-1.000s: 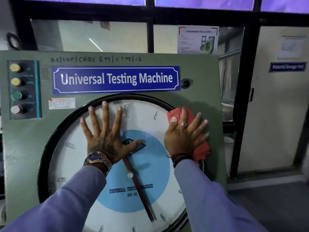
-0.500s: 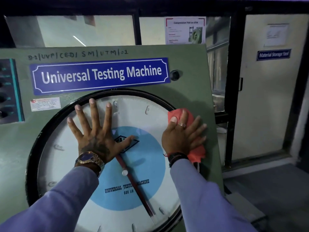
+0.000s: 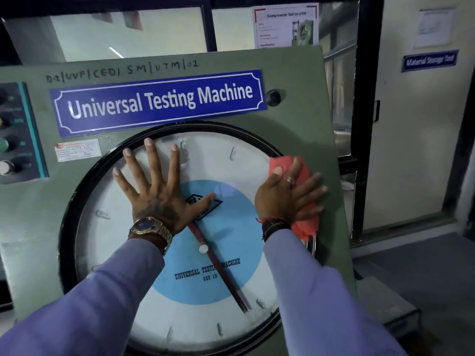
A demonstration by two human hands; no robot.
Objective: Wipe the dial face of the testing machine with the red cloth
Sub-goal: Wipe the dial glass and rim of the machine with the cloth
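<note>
Left of the dial face [image 3: 164, 317], a button panel [image 3: 18, 132] sits on the green testing machine [image 3: 295, 114]. The left hand [image 3: 156, 191] lies flat on the dial's upper left, fingers [image 3: 150, 155] spread wide and holding nothing. A red pointer [image 3: 221, 273] crosses the dial's blue centre. At the dial's right rim, the right hand [image 3: 285, 196] presses the red cloth [image 3: 307, 222] flat, fingers extended over it, not curled around it.
</note>
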